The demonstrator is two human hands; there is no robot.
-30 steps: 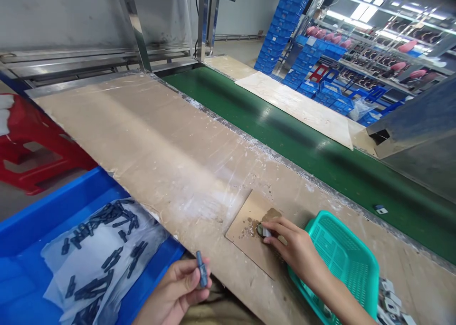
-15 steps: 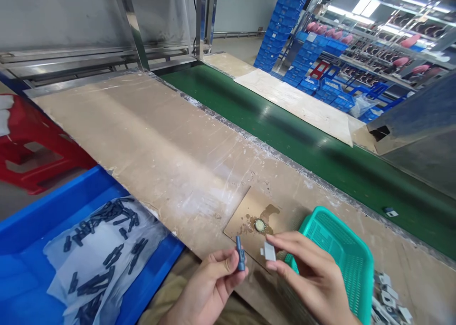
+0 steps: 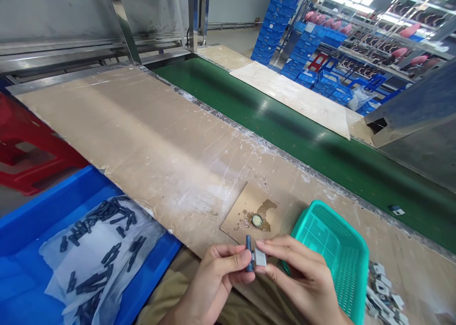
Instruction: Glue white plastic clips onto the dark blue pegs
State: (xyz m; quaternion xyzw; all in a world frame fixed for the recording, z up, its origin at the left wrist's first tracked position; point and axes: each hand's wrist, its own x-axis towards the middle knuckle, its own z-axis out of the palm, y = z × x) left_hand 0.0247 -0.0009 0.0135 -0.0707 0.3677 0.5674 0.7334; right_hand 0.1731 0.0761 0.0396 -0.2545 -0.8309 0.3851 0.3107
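My left hand (image 3: 210,284) pinches a small dark blue-grey stick-shaped part (image 3: 249,253) upright between thumb and fingers. My right hand (image 3: 302,280) holds a small white block (image 3: 260,257) pressed against the side of that dark part. Both hands meet over the near edge of the beige worktop (image 3: 149,139), just in front of a brown card (image 3: 245,206) with a small round cap (image 3: 256,220) sitting in a wet stain.
A blue bin (image 3: 32,220) at the left holds several dark parts (image 3: 103,263) on a plastic sheet. A teal mesh basket (image 3: 335,253) sits right of my hands, with white pieces (image 3: 384,299) beside it. A green conveyor belt (image 3: 285,130) runs behind, carrying one small part (image 3: 396,210).
My right hand left the round cap on the card and lifted the white block. My left hand brought the dark part rightward. The two parts now touch.
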